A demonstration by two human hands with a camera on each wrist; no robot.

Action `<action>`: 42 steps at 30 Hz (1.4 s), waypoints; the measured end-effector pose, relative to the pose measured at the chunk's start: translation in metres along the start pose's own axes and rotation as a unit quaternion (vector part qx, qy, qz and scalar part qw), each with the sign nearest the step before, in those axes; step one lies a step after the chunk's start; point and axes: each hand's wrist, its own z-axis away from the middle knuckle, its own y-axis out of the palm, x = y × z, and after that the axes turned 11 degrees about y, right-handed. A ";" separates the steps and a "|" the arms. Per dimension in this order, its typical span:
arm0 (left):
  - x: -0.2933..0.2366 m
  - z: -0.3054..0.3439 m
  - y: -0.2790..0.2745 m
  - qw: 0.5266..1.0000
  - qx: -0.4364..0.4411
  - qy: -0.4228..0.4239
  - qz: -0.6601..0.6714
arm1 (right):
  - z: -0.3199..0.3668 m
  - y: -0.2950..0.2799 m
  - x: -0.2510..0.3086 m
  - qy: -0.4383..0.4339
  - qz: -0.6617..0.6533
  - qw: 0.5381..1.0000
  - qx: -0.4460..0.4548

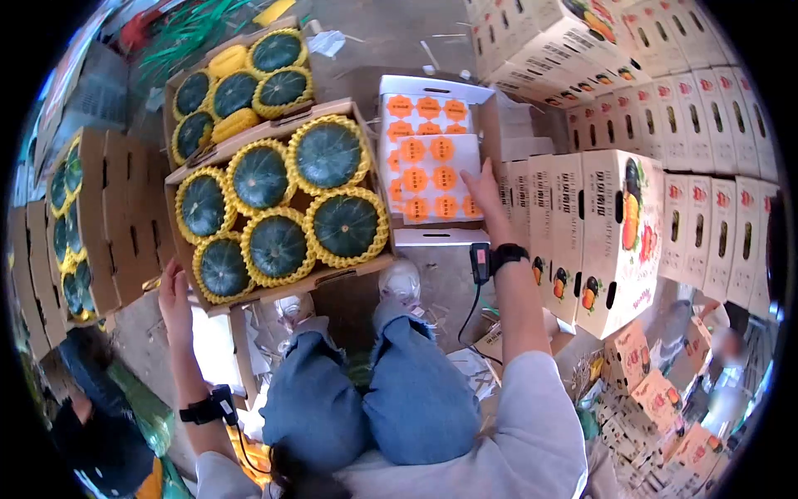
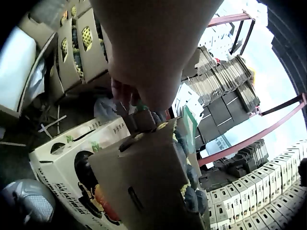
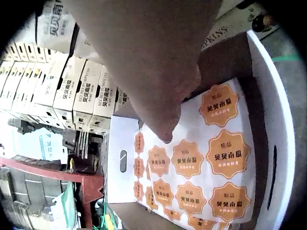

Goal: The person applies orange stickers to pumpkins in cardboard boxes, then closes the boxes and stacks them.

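An open cardboard box of dark green pumpkins in yellow foam nets stands in front of my knees. My left hand is at its near left corner; in the left wrist view its fingers curl over a flap of the box. To the right, a white box holds sheets of orange round stickers. My right hand lies with straight fingers on the top sheet's right edge. In the right wrist view a fingertip touches the sticker sheet.
A second pumpkin box sits behind the first, with more on the left. Printed cartons are stacked close on the right and at the back. Another person crouches at lower left. Small cartons lie at lower right.
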 end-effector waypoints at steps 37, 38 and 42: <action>-0.136 0.025 0.033 0.903 0.347 0.252 -0.031 | 0.272 -0.109 0.236 -0.559 -0.061 0.824 0.074; -0.134 0.025 0.034 0.895 0.358 0.259 -0.065 | 0.275 -0.109 0.236 -0.573 -0.041 0.817 0.050; -0.151 0.038 0.047 0.865 0.106 0.473 -0.131 | 0.275 -0.096 0.216 -0.447 -0.126 0.859 0.214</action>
